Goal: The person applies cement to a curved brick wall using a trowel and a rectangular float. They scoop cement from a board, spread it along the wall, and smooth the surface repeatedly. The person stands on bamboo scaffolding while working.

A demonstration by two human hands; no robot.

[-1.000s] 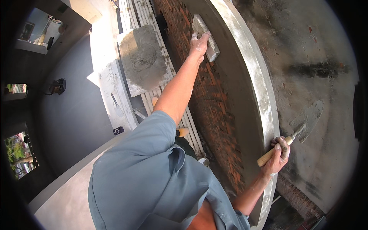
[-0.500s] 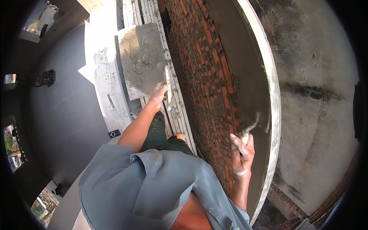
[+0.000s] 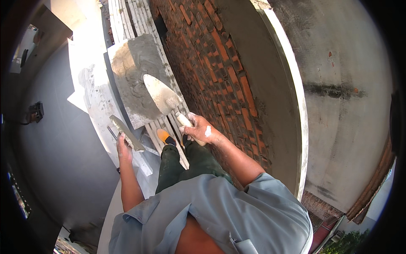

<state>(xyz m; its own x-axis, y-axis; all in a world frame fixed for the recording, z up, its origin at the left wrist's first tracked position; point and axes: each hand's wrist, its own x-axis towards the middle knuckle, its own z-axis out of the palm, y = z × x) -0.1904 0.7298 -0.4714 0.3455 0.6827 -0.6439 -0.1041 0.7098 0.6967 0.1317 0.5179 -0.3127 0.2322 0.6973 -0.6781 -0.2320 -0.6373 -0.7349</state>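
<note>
My right hand (image 3: 198,130) is wrapped round the pale handle of a pointed trowel (image 3: 161,94). The trowel's mortar-smeared blade lies over a square board (image 3: 138,122) spread with wet grey mortar (image 3: 146,59). Lower left of that board, my left hand (image 3: 123,148) grips a flat rectangular plastering float (image 3: 127,133), tilted and crusted with mortar; its handle is mostly hidden by the fingers. The float and the trowel are apart.
Pale scaffold planks (image 3: 137,17) run under the mortar board and my feet. At right stands a brick wall (image 3: 211,72) with a plastered grey band (image 3: 270,76) and a pale straight edge (image 3: 298,89). A white ledge (image 3: 91,84) runs at left, above a grey floor (image 3: 59,139).
My right hand with the trowel has come left from the plastered band to the mortar board. My left hand has moved left and down, away from the board's corner, and the float now shows.
</note>
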